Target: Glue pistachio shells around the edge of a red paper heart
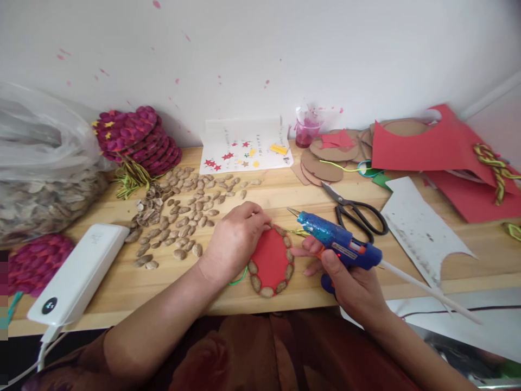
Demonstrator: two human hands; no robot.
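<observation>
A red oval card [270,258] lies near the table's front edge, with brown peanut shells [289,270] set around much of its rim. My left hand [240,233] rests over the card's upper left edge, fingers closed together and pressed down there; what is under the fingertips is hidden. In my right hand [350,282] is a blue glue gun [325,231], held to the right of the card with its metal nozzle pointing up and left. A long white glue stick [431,291] sticks out of its back. A green cord [240,277] shows beside the card.
Loose peanut shells [187,217] spread to the left, near a white power bank [79,271] and a plastic bag [44,168]. Black-handled scissors [354,209] lie behind the glue gun. Purple-red decorated discs [138,136], a paper sheet [240,136], and red card scraps [415,146] line the back.
</observation>
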